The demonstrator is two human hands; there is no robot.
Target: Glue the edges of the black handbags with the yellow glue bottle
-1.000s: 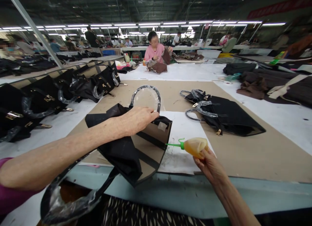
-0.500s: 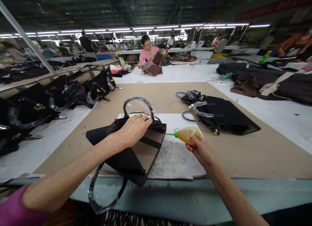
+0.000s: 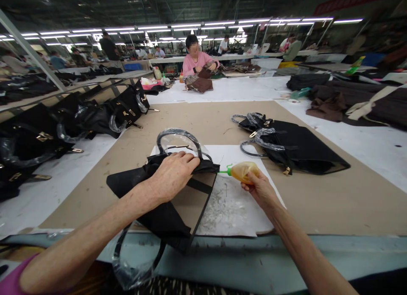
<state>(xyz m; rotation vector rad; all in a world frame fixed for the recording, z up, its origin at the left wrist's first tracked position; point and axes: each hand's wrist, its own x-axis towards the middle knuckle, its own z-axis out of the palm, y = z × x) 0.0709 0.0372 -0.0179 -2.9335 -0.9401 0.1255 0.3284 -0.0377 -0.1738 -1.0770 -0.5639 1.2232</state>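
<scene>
A black handbag [image 3: 199, 206] with a beige lining lies tilted on its side before me, its plastic-wrapped handles at the far side and hanging over the table's front edge. My left hand [image 3: 176, 174] grips its upper edge, fingers curled over the dark fabric; the fingertips are partly hidden. In my right hand [image 3: 259, 186] is a soft squeeze bottle [image 3: 243, 172] of amber liquid, held sideways. Its thin green nozzle points left and meets the bag's right corner, though I cannot tell whether the tip is inside a fold. Beneath lies a stained white sheet [image 3: 235, 214].
Another black handbag [image 3: 299, 146] lies flat at the right on brown board [image 3: 318, 210]. Several finished-looking black bags [image 3: 104, 110] stand in a row at left. Dark folded fabric [image 3: 337, 97] is piled far right. Across the table, a person in pink [image 3: 199, 61] handles brown cloth.
The bottle's nozzle has come up against the bag's right corner. My left hand keeps its grip on the bag. The whole view has shifted slightly.
</scene>
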